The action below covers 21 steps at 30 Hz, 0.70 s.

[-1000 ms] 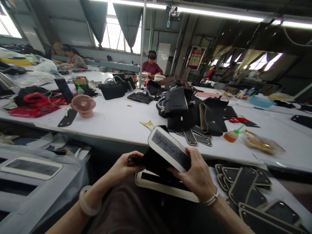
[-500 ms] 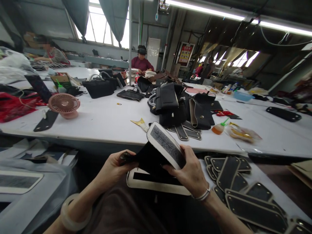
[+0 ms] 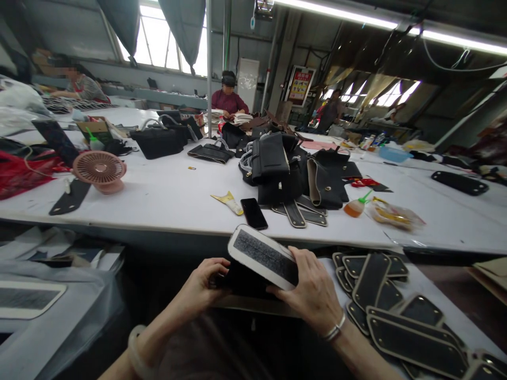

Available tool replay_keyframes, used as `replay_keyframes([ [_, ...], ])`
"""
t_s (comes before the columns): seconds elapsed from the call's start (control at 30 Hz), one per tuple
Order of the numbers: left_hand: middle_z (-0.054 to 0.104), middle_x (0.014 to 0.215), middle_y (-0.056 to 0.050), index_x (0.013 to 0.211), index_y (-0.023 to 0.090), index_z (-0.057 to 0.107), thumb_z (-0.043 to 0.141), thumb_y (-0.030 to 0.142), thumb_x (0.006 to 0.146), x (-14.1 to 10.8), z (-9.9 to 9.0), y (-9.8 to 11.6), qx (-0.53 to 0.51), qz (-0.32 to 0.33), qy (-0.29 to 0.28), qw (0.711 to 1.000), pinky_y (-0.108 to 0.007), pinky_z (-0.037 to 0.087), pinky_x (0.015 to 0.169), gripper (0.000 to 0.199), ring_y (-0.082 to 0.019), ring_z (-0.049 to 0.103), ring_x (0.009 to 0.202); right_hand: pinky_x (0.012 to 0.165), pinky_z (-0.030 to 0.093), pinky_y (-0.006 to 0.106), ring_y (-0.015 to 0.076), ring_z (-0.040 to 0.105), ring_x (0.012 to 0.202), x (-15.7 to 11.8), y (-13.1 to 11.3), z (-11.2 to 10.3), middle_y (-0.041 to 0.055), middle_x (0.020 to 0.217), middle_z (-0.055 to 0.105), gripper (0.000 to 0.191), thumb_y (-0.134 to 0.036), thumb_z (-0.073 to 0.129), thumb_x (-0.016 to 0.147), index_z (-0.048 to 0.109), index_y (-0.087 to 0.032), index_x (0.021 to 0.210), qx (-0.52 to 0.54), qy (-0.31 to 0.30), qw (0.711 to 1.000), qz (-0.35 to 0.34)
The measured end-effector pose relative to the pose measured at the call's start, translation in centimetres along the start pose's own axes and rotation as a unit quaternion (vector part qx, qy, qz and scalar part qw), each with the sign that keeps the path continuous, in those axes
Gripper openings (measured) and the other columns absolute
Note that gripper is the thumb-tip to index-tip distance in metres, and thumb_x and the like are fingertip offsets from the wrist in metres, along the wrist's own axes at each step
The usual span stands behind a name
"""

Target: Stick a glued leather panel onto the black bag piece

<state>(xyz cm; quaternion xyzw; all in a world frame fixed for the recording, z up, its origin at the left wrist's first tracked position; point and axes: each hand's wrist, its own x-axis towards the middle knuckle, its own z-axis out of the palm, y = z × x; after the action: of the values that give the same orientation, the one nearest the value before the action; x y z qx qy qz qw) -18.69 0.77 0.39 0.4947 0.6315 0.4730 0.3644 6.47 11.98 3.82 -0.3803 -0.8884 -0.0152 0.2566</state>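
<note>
Both grips are closed: my left hand (image 3: pixel 204 287) pinches black material (image 3: pixel 246 279), my right hand (image 3: pixel 315 290) clasps a rounded, white-bordered grey panel (image 3: pixel 261 254), a black phone (image 3: pixel 254 214) visible beyond.

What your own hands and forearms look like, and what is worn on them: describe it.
The left hand and right hand are bare, without gloves, and no sleeve shows on either forearm. The left wears a thick, pale, rounded bangle; the right wrist has a slimmer, silvery band.
</note>
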Motion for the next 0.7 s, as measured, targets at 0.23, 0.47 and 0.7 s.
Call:
replay_keyframes([
  [0.23,0.051,0.141,-0.008,0.123,0.025,0.061,0.078,0.04,0.073,-1.2,-0.7,-3.0,-0.21,-0.105,0.04,0.971,-0.038,0.02,0.117,0.055,-0.027,0.035,0.137,0.077,0.043,0.045,0.0315,0.055,0.092,-1.6,0.7,0.6,0.0184,0.103,0.061,0.091,-0.075,0.05,0.076,0.039,-0.004,0.132,-0.081,0.005,0.993,-0.085],
  [0.47,0.059,0.133,-0.011,0.123,0.021,0.06,0.055,0.067,0.081,-3.4,2.3,-7.8,-0.355,-0.255,0.106,0.893,-0.044,0.037,0.106,0.063,-0.031,0.044,0.131,0.073,0.038,0.044,0.0309,0.055,0.087,-1.0,-0.6,1.8,0.0185,0.101,0.062,0.093,-0.073,0.046,0.081,0.029,-0.003,0.14,-0.091,0.021,0.988,-0.125],
  [0.7,0.063,0.126,-0.01,0.119,0.022,0.062,0.059,0.076,0.07,-4.1,5.6,-10.5,-0.445,-0.352,0.096,0.818,-0.046,0.038,0.099,0.073,-0.036,0.043,0.131,0.075,0.042,0.043,0.0305,0.056,0.09,-1.9,-0.6,3.5,0.0168,0.107,0.062,0.103,-0.079,0.048,0.074,0.023,-0.01,0.146,-0.039,-0.024,0.991,-0.127],
])
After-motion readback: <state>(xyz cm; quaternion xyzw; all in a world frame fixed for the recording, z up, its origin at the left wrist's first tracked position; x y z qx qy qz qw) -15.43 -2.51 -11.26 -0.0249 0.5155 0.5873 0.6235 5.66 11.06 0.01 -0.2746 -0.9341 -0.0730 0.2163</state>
